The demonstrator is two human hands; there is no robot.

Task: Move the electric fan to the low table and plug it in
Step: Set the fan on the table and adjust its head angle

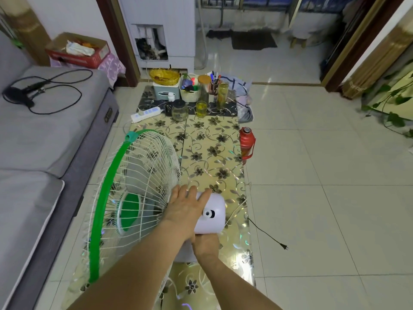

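Note:
The electric fan (134, 189) has a white wire grille, a green rim and a white motor housing (212, 213). It is over the near end of the low table (214, 139), whose glossy top has a flower pattern. My left hand (185, 204) lies on top of the motor housing with its fingers fairly straight. Just below the housing, my right hand (205, 245) grips the fan's neck, its fingers mostly hidden. The fan's base is out of sight. Its black cord trails off the table's right edge, and the plug (285, 246) lies on the floor tiles.
A white power strip (146, 114) lies at the table's far left, among jars, glass cups and baskets. A red thermos (247, 144) stands on the floor by the table's right edge. A grey sofa (44, 142) runs along the left. Tiled floor spreads to the right.

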